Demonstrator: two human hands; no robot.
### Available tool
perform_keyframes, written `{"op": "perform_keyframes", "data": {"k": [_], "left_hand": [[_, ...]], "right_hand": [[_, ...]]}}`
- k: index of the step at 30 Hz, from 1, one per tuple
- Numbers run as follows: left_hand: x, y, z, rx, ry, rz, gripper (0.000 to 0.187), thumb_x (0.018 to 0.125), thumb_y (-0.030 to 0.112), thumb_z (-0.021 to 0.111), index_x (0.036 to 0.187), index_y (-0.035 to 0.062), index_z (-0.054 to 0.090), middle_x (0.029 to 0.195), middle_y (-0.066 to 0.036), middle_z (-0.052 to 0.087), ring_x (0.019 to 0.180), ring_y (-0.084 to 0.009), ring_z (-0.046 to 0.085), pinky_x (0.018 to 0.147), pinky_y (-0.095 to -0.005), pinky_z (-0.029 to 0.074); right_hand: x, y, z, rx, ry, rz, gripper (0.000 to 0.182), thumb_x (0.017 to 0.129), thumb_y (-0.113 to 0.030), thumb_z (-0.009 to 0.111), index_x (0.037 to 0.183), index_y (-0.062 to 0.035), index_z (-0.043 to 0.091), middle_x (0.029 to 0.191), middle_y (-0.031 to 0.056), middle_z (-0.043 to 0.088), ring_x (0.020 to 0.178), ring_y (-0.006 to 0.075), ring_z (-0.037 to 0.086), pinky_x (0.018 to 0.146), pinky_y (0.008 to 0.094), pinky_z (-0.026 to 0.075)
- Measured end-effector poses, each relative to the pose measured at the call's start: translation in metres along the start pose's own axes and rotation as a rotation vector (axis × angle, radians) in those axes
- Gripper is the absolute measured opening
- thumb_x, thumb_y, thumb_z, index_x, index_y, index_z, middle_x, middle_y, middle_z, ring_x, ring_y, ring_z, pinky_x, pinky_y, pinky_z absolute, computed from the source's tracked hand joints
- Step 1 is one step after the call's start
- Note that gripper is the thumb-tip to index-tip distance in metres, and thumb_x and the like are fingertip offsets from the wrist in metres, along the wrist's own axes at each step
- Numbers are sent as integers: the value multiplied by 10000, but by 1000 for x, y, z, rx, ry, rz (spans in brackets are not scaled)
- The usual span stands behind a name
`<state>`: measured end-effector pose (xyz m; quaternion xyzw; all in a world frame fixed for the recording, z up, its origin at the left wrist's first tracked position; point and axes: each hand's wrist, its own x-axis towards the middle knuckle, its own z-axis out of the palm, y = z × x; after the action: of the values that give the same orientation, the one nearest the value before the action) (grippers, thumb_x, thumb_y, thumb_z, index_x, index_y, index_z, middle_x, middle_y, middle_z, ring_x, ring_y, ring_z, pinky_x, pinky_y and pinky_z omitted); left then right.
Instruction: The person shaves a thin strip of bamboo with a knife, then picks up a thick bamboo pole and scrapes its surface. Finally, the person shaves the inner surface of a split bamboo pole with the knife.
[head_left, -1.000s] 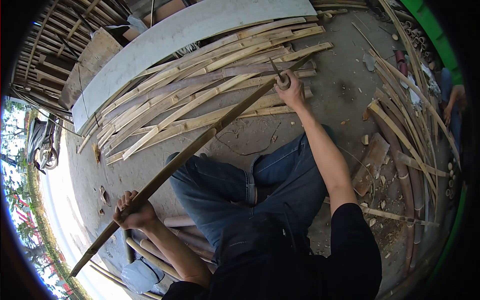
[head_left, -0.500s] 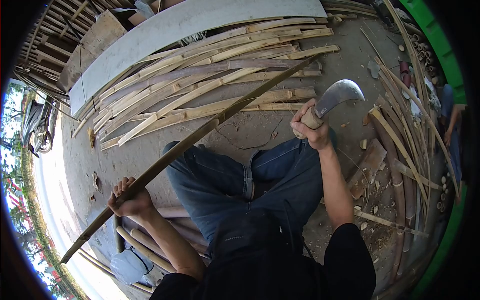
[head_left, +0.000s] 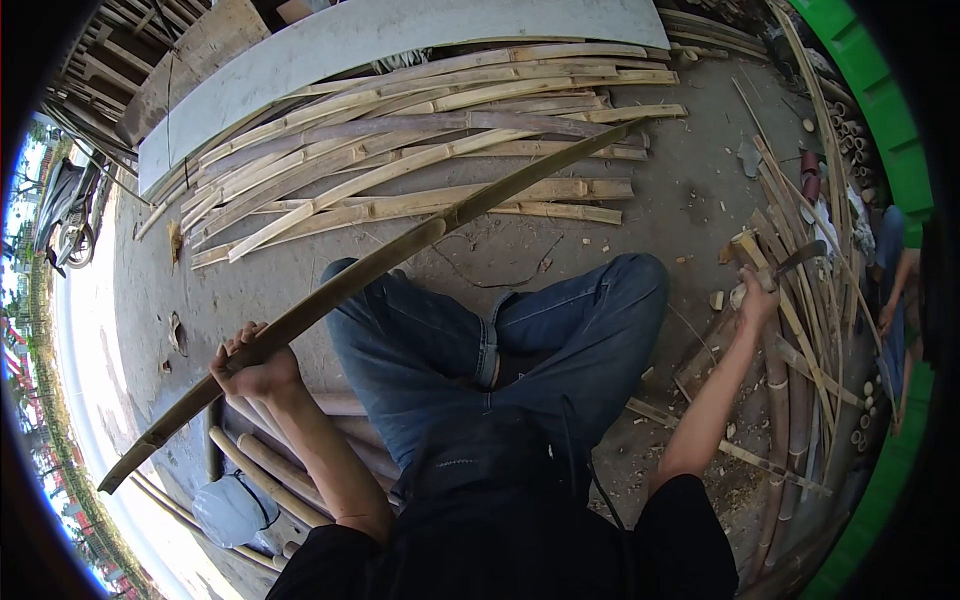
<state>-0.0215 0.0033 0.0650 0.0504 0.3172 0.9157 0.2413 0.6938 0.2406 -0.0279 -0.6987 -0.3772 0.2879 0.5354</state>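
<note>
My left hand (head_left: pixel 255 365) is closed around a long split bamboo strip (head_left: pixel 370 285). The strip slants from the lower left, over my left knee, up toward the bamboo pile. In my right hand (head_left: pixel 757 298) is a curved-blade billhook (head_left: pixel 803 256), held by its wooden handle out to the right. Its blade points away to the right, close above bamboo pieces lying on the ground. My crossed legs in jeans (head_left: pixel 590 330) are between the two hands.
Many split bamboo strips (head_left: pixel 400 150) lie ahead, before a long pale board (head_left: pixel 330 70). Bamboo poles (head_left: pixel 778 420) and chips are at right, beside a green wall (head_left: pixel 900 140). Another person's arm (head_left: pixel 897 295) shows at the far right. More poles (head_left: pixel 270 480) lie at lower left.
My right hand has swung right and down with the billhook, from above my right knee to beside the bamboo pieces. My left hand still grips the strip, shifted slightly.
</note>
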Motion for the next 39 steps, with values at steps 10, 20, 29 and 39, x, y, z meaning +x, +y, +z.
{"op": "perform_keyframes", "data": {"k": [10,20,29,39], "left_hand": [[-5,-3,9,174,241,42,258,816,321,613,674,114,557,668,-66,575,772,-258,606,809,-387,472],[-18,10,23,49,-31,35,192,796,286,581,677,136,566,655,-9,500,685,-203,541,734,-375,465],[10,5,0,126,207,-38,158,775,241,588,721,94,568,681,-86,584,725,-295,623,732,-424,540],[-24,1,35,152,205,25,186,824,258,548,693,126,542,681,-51,558,713,-218,562,733,-370,482]], "right_hand": [[-123,-53,126,-214,-286,131,521,857,-411,747,1048,58,622,769,119,683,644,201,688,603,323,526],[-205,-84,288,-545,-738,-756,493,724,-217,813,1077,-28,526,868,204,639,784,387,675,669,457,554],[-154,-36,331,-631,-559,-885,470,705,-192,815,1075,-79,549,836,169,622,772,373,672,650,468,547],[-160,-46,319,-680,-571,-750,496,730,-210,806,1133,-90,544,888,198,645,821,404,684,672,489,556]]}}
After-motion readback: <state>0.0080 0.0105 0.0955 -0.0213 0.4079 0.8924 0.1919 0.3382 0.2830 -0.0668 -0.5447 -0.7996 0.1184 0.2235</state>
